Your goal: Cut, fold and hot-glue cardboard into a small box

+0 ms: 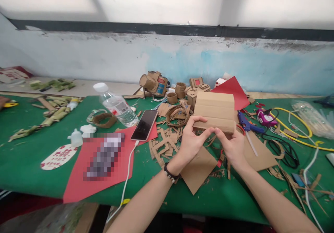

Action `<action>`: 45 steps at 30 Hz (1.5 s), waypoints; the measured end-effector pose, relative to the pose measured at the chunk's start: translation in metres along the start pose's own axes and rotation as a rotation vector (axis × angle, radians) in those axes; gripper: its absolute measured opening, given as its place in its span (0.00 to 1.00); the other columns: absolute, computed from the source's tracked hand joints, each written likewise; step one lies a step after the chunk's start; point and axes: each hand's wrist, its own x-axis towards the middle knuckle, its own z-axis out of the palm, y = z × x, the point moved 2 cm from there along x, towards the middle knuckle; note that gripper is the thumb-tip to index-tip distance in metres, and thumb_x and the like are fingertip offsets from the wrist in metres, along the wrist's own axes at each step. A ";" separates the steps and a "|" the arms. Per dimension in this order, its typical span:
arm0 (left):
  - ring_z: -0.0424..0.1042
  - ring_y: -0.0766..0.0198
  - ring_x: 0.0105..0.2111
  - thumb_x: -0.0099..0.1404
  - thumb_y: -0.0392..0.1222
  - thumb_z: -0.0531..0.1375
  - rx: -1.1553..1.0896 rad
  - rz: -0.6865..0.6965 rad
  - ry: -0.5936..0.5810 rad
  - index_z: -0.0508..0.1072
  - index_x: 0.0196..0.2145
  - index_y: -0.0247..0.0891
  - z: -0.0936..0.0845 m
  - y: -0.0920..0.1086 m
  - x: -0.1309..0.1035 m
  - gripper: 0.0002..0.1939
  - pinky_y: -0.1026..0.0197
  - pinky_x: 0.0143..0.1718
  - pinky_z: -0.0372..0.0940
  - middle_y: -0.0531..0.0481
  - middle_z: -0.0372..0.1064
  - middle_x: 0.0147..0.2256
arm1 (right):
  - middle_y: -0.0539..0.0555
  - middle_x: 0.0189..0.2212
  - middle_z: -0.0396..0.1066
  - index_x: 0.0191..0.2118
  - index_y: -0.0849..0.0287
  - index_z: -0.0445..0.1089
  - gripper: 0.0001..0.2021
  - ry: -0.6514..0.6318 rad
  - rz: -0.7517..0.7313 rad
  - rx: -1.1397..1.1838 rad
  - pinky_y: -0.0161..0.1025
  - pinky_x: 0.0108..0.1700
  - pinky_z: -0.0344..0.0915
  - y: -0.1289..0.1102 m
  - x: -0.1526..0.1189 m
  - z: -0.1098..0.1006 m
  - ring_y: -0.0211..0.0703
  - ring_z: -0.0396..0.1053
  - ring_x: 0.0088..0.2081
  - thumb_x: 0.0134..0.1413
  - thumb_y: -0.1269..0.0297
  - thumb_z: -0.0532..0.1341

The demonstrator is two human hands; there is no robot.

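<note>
A folded piece of cardboard (214, 108) with crease lines across it is held up above the table between both hands. My left hand (191, 139) grips its lower left edge, index finger along the front and thumb below. My right hand (231, 146) pinches the lower right edge, and the two thumb tips nearly meet at the bottom. Some fingers are hidden behind the cardboard. Beneath the hands lie a flat cardboard square (199, 170) and many cardboard scraps (167, 144). Right of my right hand is a blue glue gun (249, 123).
A phone (144, 125) with a white cable, a tilted water bottle (117, 106) and red paper (112, 163) lie left. Behind stand a cardboard camera model (153, 83) and cardboard rings (180, 90). Rightward are a purple power adapter (266, 117), a yellow cable (309, 130) and black cords.
</note>
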 end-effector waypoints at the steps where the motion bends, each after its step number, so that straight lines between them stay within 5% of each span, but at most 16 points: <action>1: 0.71 0.65 0.33 0.65 0.53 0.75 0.008 0.003 -0.004 0.74 0.47 0.41 0.000 -0.001 0.000 0.21 0.64 0.34 0.66 0.51 0.74 0.41 | 0.59 0.46 0.84 0.47 0.52 0.84 0.17 -0.007 -0.011 -0.011 0.59 0.61 0.76 0.000 -0.001 0.000 0.58 0.81 0.52 0.60 0.46 0.73; 7: 0.68 0.67 0.29 0.66 0.54 0.74 0.094 0.057 0.008 0.75 0.46 0.41 -0.004 -0.003 0.001 0.19 0.63 0.31 0.63 0.52 0.75 0.41 | 0.56 0.53 0.82 0.49 0.48 0.84 0.13 -0.046 -0.109 -0.079 0.63 0.70 0.68 -0.003 -0.002 -0.004 0.60 0.76 0.61 0.65 0.49 0.70; 13: 0.76 0.55 0.48 0.70 0.53 0.71 0.121 0.116 -0.029 0.75 0.51 0.42 -0.005 -0.003 0.001 0.19 0.57 0.49 0.70 0.45 0.76 0.50 | 0.54 0.51 0.83 0.47 0.40 0.85 0.09 -0.072 -0.176 -0.106 0.65 0.71 0.67 -0.004 0.004 -0.010 0.62 0.69 0.67 0.63 0.51 0.71; 21: 0.76 0.57 0.48 0.74 0.51 0.67 0.020 0.058 -0.111 0.75 0.55 0.43 -0.005 -0.007 0.002 0.16 0.58 0.50 0.71 0.44 0.74 0.54 | 0.55 0.48 0.84 0.43 0.44 0.85 0.11 -0.054 -0.088 -0.084 0.64 0.65 0.72 0.003 0.009 -0.010 0.59 0.79 0.50 0.60 0.47 0.73; 28: 0.69 0.65 0.32 0.72 0.54 0.69 0.017 0.021 -0.073 0.75 0.49 0.41 -0.003 -0.007 0.003 0.17 0.63 0.33 0.65 0.47 0.75 0.47 | 0.56 0.51 0.82 0.45 0.47 0.84 0.13 -0.024 -0.094 -0.074 0.60 0.65 0.74 -0.001 0.009 -0.009 0.58 0.78 0.54 0.61 0.46 0.72; 37: 0.76 0.55 0.50 0.74 0.49 0.67 0.104 0.113 -0.074 0.76 0.51 0.42 -0.004 -0.005 0.002 0.13 0.55 0.54 0.70 0.45 0.76 0.50 | 0.56 0.49 0.83 0.48 0.47 0.84 0.15 -0.081 -0.047 -0.035 0.58 0.62 0.76 0.003 0.010 -0.009 0.57 0.81 0.52 0.59 0.48 0.74; 45: 0.77 0.54 0.49 0.73 0.49 0.68 0.075 0.055 -0.056 0.76 0.51 0.42 -0.003 -0.003 0.000 0.14 0.55 0.53 0.71 0.45 0.77 0.49 | 0.57 0.50 0.84 0.48 0.49 0.83 0.16 -0.066 0.040 0.102 0.58 0.61 0.78 -0.004 0.009 -0.004 0.59 0.82 0.55 0.58 0.48 0.75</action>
